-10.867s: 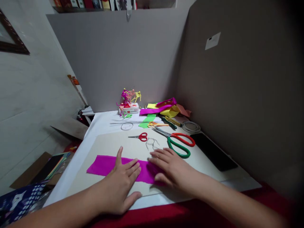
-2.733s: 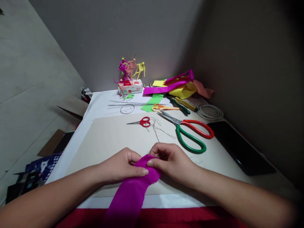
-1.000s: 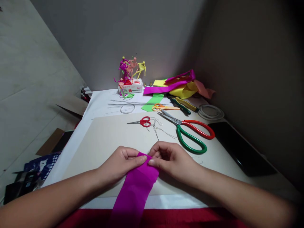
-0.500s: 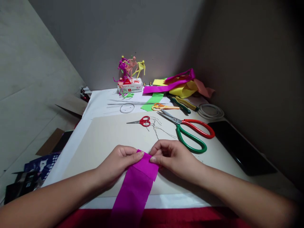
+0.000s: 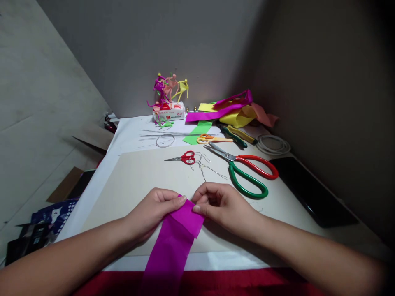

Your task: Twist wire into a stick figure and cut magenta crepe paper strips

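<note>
A long strip of magenta crepe paper (image 5: 173, 246) runs from the beige board (image 5: 138, 176) toward me and off the table's near edge. My left hand (image 5: 152, 211) pinches the far end's left corner between thumb and fingers. My right hand (image 5: 220, 205) pinches the right corner, fingers curled. The far end of the strip is folded over on itself between my two hands. A thin bent wire figure (image 5: 205, 168) lies on the board just beyond my hands.
Large red-and-green scissors (image 5: 247, 170), small red scissors (image 5: 185, 158), orange scissors (image 5: 211, 139) and pliers (image 5: 237, 136) lie beyond. Crepe scraps (image 5: 228, 111), paper figures on a white box (image 5: 169, 98), a wire coil (image 5: 273, 144) and a black phone (image 5: 311, 191) sit at the back and right.
The strip lay flat sideways under both flat hands long ago; it has since turned lengthwise toward me. In the last second the folded end has shifted slightly as my fingers adjusted their pinch.
</note>
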The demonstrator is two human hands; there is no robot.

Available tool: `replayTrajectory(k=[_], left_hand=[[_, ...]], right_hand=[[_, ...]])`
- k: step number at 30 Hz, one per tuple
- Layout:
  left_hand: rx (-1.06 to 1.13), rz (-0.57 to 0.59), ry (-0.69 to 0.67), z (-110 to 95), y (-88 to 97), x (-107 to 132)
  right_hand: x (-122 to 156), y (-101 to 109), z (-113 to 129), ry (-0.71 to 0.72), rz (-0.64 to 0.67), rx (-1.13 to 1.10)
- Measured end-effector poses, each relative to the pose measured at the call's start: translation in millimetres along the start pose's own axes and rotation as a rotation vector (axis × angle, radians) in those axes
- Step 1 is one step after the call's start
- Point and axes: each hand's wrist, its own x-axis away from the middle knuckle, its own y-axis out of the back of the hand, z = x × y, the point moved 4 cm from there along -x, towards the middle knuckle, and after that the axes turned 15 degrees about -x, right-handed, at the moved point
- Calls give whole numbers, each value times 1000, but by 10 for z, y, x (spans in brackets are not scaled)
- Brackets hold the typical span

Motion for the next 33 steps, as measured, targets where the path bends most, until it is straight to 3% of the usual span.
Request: replayTrajectory(k=[14,27,33], left_hand=[[1,58,13,-35,-17,-5],[-133,-126,-29,-7,-1,22],[-187,-64,-59,-37,-52,9]], right_hand=[[-4,-2,-8,35,-16,22],[-15,-7,-2,83,17,8],[-8,-23,-5,167,2,63]])
